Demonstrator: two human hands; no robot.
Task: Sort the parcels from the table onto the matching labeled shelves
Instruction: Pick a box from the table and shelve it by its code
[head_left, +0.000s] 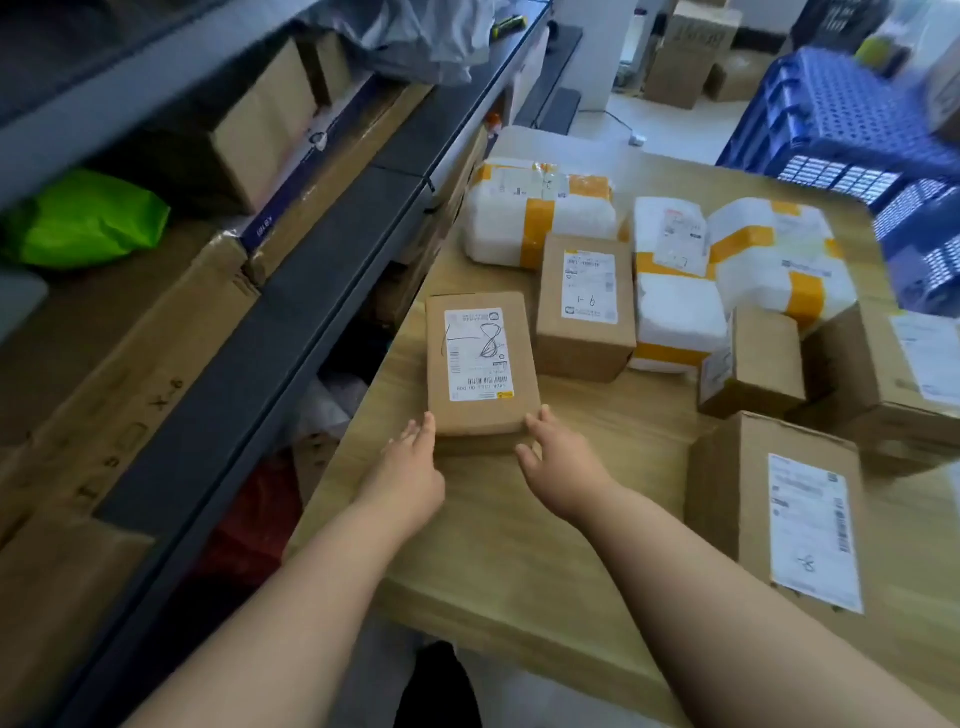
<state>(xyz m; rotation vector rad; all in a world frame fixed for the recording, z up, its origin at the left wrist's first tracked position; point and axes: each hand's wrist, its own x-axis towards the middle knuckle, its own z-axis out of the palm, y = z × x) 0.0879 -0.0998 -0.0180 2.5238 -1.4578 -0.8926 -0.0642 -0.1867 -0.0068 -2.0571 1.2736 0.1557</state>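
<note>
Bare table (623, 415) opens right of the flat box (480, 364); taller box (584, 306) crowds behind, shelf rail (322, 291) left.

Flat box (480, 364) on table (519, 571), shelves (291, 291) left, parcels (675, 291) behind and right.

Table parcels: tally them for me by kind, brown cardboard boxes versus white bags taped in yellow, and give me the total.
Brown cardboard boxes: 5
White bags with yellow tape: 3
Total: 8
</note>
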